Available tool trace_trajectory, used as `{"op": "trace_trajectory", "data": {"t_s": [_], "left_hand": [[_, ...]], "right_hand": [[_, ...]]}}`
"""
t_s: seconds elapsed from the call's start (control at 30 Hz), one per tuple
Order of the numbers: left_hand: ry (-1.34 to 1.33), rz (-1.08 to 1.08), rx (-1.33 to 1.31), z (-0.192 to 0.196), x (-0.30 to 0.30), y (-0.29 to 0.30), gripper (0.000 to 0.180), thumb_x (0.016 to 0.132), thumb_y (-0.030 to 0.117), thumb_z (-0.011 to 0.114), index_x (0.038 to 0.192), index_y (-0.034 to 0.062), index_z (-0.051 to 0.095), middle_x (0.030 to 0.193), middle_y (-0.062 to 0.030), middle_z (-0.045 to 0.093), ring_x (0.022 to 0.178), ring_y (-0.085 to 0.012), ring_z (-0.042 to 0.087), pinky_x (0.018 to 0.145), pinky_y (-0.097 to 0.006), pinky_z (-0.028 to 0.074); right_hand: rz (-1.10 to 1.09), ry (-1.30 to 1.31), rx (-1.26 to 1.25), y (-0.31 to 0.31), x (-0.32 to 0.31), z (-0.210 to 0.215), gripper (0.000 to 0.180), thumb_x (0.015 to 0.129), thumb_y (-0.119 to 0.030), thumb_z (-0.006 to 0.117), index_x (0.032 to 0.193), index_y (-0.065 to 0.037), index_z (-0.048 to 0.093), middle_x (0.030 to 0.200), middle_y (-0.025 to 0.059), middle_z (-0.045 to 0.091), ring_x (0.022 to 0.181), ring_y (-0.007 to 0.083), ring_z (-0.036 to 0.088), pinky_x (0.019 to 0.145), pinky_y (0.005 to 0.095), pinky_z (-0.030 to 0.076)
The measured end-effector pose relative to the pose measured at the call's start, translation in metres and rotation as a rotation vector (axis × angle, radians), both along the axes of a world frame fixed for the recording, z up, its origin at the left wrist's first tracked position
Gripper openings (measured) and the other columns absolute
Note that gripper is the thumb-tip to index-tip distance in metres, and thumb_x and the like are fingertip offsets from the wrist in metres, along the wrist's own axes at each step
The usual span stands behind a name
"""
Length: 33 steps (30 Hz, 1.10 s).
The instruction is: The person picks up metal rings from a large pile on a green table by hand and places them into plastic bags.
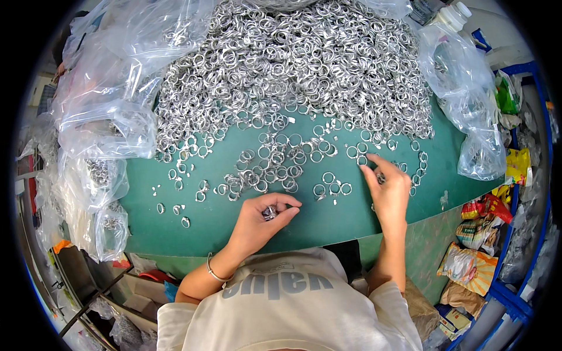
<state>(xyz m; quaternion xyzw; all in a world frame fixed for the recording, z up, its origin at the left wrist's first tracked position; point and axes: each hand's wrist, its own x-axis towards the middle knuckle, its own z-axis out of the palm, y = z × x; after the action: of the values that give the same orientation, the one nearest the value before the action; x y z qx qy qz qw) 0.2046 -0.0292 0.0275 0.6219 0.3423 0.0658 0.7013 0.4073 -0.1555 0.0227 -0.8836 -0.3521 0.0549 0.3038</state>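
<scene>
A large heap of silver metal rings covers the far part of the green table. Loose rings lie scattered nearer to me. My left hand is curled over the near middle of the table, with several silver rings held in its fingers. Its thumb and forefinger tips almost meet. To the right, my right hand has thumb and forefinger on either side of a silver ring, closed on it. More rings show behind its fingers, and whether it holds those I cannot tell.
Clear plastic bags with rings inside line the table's left edge. Another clear bag hangs at the right. A white bottle stands at the far right. Beside the table, a blue-framed rack and colourful packets take up room.
</scene>
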Motion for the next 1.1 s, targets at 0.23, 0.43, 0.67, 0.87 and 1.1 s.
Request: {"op": "trace_trajectory", "data": {"t_s": [0.23, 0.43, 0.67, 0.87, 1.1], "left_hand": [[-0.020, 0.051, 0.016, 0.003, 0.003, -0.002, 0.008, 0.078, 0.000, 0.064, 0.086, 0.0010, 0.066, 0.062, 0.0047, 0.050, 0.056, -0.0015, 0.040, 0.049, -0.017, 0.030], [0.006, 0.010, 0.005, 0.000, 0.005, -0.005, 0.009, 0.079, 0.001, 0.064, 0.087, 0.0016, 0.066, 0.061, 0.0045, 0.049, 0.057, -0.0021, 0.040, 0.050, -0.018, 0.032], [-0.019, -0.027, 0.032, 0.001, 0.014, -0.011, 0.009, 0.079, -0.001, 0.063, 0.086, 0.0010, 0.066, 0.059, 0.0046, 0.048, 0.053, -0.0015, 0.040, 0.047, -0.017, 0.030], [-0.005, -0.069, 0.058, 0.001, 0.022, -0.021, 0.007, 0.079, 0.000, 0.063, 0.085, 0.0012, 0.066, 0.059, 0.0051, 0.048, 0.053, -0.0011, 0.039, 0.046, -0.017, 0.029], [0.034, -0.083, 0.051, 0.006, 0.029, -0.028, 0.007, 0.079, 0.001, 0.064, 0.086, 0.0012, 0.066, 0.060, 0.0049, 0.047, 0.054, -0.0016, 0.038, 0.047, -0.018, 0.029]], "right_hand": [[-0.021, 0.304, 0.286, -0.003, 0.012, -0.014, 0.010, 0.074, -0.002, 0.067, 0.083, 0.001, 0.064, 0.062, 0.0037, 0.058, 0.050, 0.0094, 0.051, 0.052, 0.0237, 0.042], [0.129, 1.399, 1.126, -0.037, 0.029, -0.004, 0.014, 0.082, -0.006, 0.053, 0.092, 0.003, 0.050, 0.083, 0.0133, 0.047, 0.054, 0.0120, 0.043, 0.034, 0.0185, 0.030], [-0.101, 1.452, 1.248, -0.072, 0.027, -0.012, 0.018, 0.088, -0.013, 0.049, 0.092, 0.003, 0.055, 0.068, 0.0080, 0.046, 0.052, 0.0117, 0.041, 0.034, 0.0199, 0.030], [0.006, 0.340, 0.132, -0.076, -0.007, 0.004, 0.030, 0.061, -0.005, 0.078, 0.088, -0.002, 0.065, 0.057, 0.0036, 0.043, 0.050, 0.0101, 0.042, 0.047, 0.0255, 0.035], [-0.053, 0.432, 0.332, -0.078, -0.006, -0.002, 0.023, 0.066, 0.002, 0.073, 0.087, 0.000, 0.063, 0.058, -0.0006, 0.047, 0.050, 0.0063, 0.045, 0.045, 0.0216, 0.034]]}}
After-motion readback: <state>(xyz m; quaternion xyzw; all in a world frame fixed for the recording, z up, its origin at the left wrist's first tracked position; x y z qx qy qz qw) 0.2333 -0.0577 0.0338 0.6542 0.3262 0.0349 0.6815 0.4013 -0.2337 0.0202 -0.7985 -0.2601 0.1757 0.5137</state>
